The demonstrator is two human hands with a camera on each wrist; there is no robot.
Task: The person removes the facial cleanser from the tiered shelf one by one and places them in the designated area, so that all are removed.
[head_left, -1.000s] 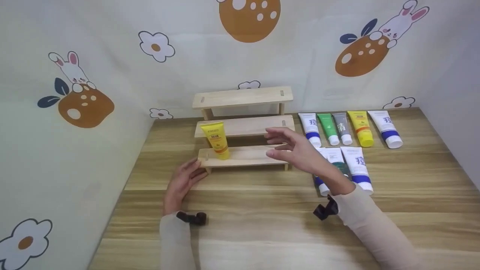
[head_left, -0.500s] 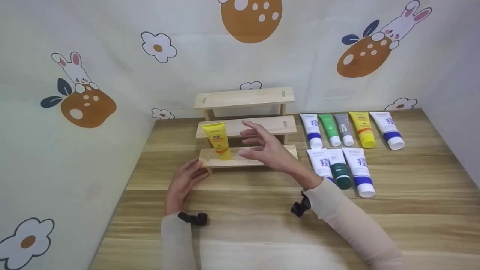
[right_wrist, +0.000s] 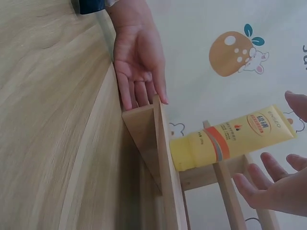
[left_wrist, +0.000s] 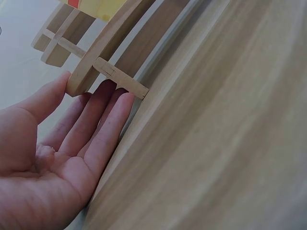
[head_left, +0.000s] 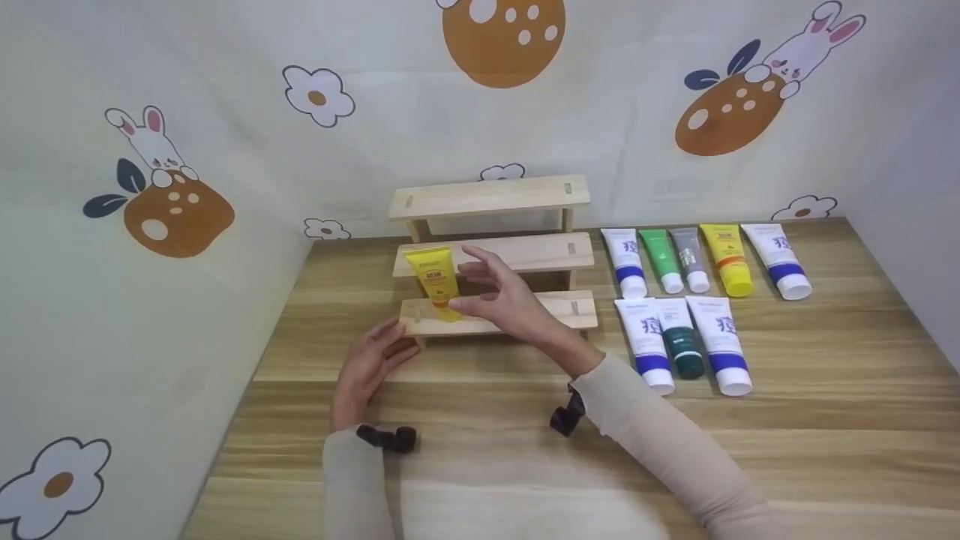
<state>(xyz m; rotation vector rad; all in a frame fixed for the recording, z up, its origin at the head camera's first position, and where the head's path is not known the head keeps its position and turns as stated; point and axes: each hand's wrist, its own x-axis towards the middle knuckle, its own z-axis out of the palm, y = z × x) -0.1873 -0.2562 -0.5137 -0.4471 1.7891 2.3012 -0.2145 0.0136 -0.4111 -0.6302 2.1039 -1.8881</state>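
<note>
A yellow squeeze tube (head_left: 433, 276) stands cap down on the lowest step of a three-step wooden shelf (head_left: 517, 306), near its left end. Around the tube's right side is my right hand (head_left: 510, 304), thumb and fingers spread; in the right wrist view the fingers (right_wrist: 261, 179) appear just apart from the tube (right_wrist: 230, 139). My left hand (head_left: 367, 364) holds the left end of the lowest step. In the left wrist view its thumb (left_wrist: 50, 98) touches the board's corner, and the other fingers reach below the board beside the leg.
Right of the shelf, two rows of tubes lie on the wood-grain table (head_left: 480, 465): a back row with a green tube (head_left: 661, 259) and another yellow tube (head_left: 726, 259), and a front row with a dark-green-capped tube (head_left: 682, 341). A patterned cloth wall (head_left: 600, 112) stands behind.
My right hand has moved left from the shelf's right end to beside the yellow tube. The left hand keeps its place on the shelf, and the tube has not moved.
</note>
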